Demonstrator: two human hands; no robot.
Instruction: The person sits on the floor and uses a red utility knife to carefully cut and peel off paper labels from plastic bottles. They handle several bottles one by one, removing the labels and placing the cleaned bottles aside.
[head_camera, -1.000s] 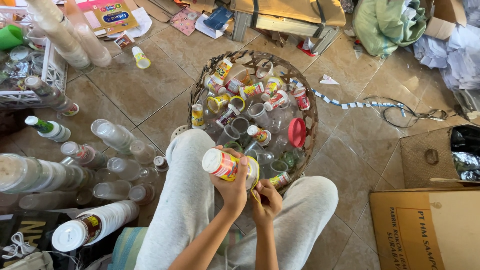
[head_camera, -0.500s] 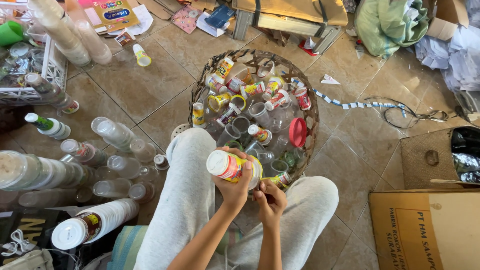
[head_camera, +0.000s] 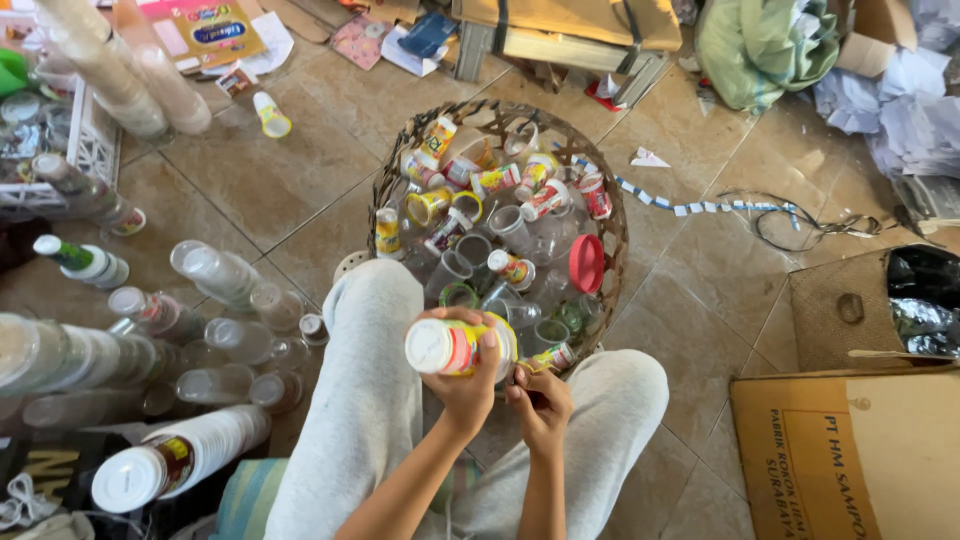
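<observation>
Two hands: both yours, above your lap.
Left hand (head_camera: 462, 385): fingers wrapped round a yellow cup (head_camera: 455, 346), held sideways.
Right hand (head_camera: 541, 400): fingertips pinched at its rim.
Basket (head_camera: 612, 225): holds many cups and a red lid (head_camera: 586, 263).

The left hand (head_camera: 466, 385) grips a labelled plastic cup (head_camera: 455, 346) above a woven basket (head_camera: 610, 225); the right hand (head_camera: 541, 402) pinches its rim.

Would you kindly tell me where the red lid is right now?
In the head view, the red lid leans inside the woven basket at its right rim, among empty plastic cups, above the right hand.
</observation>
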